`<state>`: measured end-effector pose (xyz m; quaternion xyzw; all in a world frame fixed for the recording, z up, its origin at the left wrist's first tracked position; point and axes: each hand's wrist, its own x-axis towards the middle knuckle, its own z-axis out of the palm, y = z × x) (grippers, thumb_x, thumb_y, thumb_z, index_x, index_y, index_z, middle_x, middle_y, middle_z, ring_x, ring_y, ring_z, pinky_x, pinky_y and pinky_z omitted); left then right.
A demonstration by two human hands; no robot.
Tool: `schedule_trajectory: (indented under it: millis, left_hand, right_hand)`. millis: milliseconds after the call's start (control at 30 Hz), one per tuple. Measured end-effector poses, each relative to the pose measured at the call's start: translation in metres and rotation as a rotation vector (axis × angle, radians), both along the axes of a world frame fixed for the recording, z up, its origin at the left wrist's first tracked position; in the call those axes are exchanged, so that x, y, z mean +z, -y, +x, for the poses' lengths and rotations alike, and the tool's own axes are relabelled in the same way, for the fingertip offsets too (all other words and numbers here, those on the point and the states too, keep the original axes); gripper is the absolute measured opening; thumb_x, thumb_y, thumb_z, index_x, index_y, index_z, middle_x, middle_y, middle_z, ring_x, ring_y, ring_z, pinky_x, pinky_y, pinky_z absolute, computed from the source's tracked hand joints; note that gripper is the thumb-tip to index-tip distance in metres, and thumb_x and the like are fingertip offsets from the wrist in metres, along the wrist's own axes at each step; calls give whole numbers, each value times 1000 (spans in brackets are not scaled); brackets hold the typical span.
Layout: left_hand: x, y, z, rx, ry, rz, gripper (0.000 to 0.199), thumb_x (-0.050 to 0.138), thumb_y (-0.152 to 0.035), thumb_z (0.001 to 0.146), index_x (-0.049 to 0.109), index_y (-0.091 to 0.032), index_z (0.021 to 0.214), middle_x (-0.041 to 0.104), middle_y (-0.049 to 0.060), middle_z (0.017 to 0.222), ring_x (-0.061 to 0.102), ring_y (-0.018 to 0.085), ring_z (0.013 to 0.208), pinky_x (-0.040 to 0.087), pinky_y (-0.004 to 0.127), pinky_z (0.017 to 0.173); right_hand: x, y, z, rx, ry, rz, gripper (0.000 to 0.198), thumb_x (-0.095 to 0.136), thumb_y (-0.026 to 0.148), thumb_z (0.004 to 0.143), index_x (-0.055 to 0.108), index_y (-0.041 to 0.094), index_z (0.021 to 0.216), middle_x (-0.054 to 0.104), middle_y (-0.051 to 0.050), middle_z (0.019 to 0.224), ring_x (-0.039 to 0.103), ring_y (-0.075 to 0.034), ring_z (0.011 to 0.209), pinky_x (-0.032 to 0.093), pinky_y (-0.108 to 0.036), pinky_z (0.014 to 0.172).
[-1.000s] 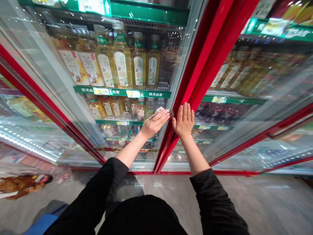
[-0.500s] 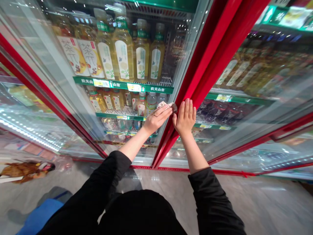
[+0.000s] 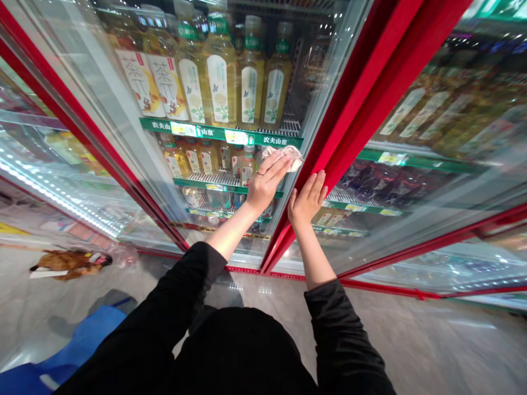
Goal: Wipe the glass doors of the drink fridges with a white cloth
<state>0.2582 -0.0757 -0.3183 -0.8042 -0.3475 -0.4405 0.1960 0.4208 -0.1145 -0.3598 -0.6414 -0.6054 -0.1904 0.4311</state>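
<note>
My left hand [image 3: 267,178] presses a crumpled whitish cloth [image 3: 289,158] against the glass door [image 3: 317,104] of a drinks fridge, close to the door's right edge. The fingers lie over the cloth and hide part of it. Flat on the red door frame [image 3: 349,104] rests my right hand [image 3: 308,198], its fingers stretched out and nothing in it. Behind the glass, bottles of yellow tea [image 3: 220,82] stand on a shelf with a green price strip [image 3: 230,134], just above my left hand.
Smaller bottles [image 3: 193,159] fill the lower shelf. Another glass door with dark bottles [image 3: 376,184] is on the right. On the grey floor [image 3: 432,340] at the left lie a brown item [image 3: 74,263] and something blue [image 3: 88,334].
My left hand has moved the cloth from beside the red frame up a little onto the glass. My right hand stays on the frame, its fingers now tilted more. The view has shifted somewhat.
</note>
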Motion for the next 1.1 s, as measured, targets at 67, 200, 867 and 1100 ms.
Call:
schedule_trajectory:
  millis: [67, 200, 867, 1100]
  left_hand:
    - [-2, 2, 9, -40, -133, -27, 56, 36, -11, 118, 55, -24, 168, 61, 2, 170, 37, 18, 170, 36, 44, 145]
    - [-15, 11, -7, -134, -257, -70, 52, 44, -8, 115, 63, -27, 160, 67, 0, 164, 50, 16, 163, 43, 39, 141]
    - [-35, 26, -68, -326, -243, -287, 44, 37, -17, 120, 71, -26, 146, 74, -2, 152, 66, 14, 151, 54, 40, 134]
    - [-14, 13, -54, -271, -134, -245, 44, 36, -15, 121, 66, -18, 153, 71, 5, 157, 56, 18, 160, 47, 45, 139]
  right_hand:
    - [-3, 3, 0, -7, 28, 15, 74, 27, 46, 112, 53, -2, 162, 53, -36, 169, 46, -39, 164, 35, -64, 134]
    - [-1, 17, 4, 25, 82, -24, 75, 26, 50, 114, 50, 2, 166, 51, -33, 173, 42, -37, 167, 35, -60, 135]
    - [-26, 54, -13, 89, 73, -176, 66, 33, 31, 110, 44, 4, 170, 48, -27, 177, 38, -36, 171, 36, -56, 139]
    - [-21, 55, -26, 114, 79, -200, 65, 34, 27, 108, 48, 4, 168, 50, -26, 176, 40, -35, 170, 35, -55, 140]
